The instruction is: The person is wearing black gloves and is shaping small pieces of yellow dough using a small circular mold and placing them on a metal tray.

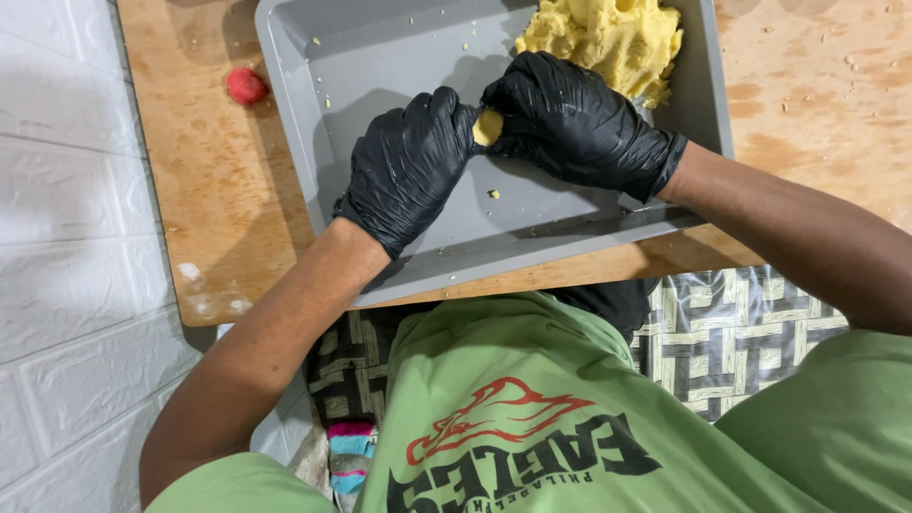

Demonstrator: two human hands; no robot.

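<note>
Both hands wear black gloves and meet over a grey baking tray (380, 57). A small piece of yellow dough (488, 126) is pinched between my left hand (408, 166) and my right hand (575, 123); most of the piece is hidden by the fingers. A large mound of the same yellow dough (608, 38) fills the tray's far right corner, just beyond my right hand. Dough crumbs lie scattered on the tray floor.
The tray rests on a wooden table (209, 190), whose near edge is close to my body. A small red ball (246, 85) lies on the wood left of the tray. A white brick-pattern wall (66, 237) runs along the left. Patterned floor shows below.
</note>
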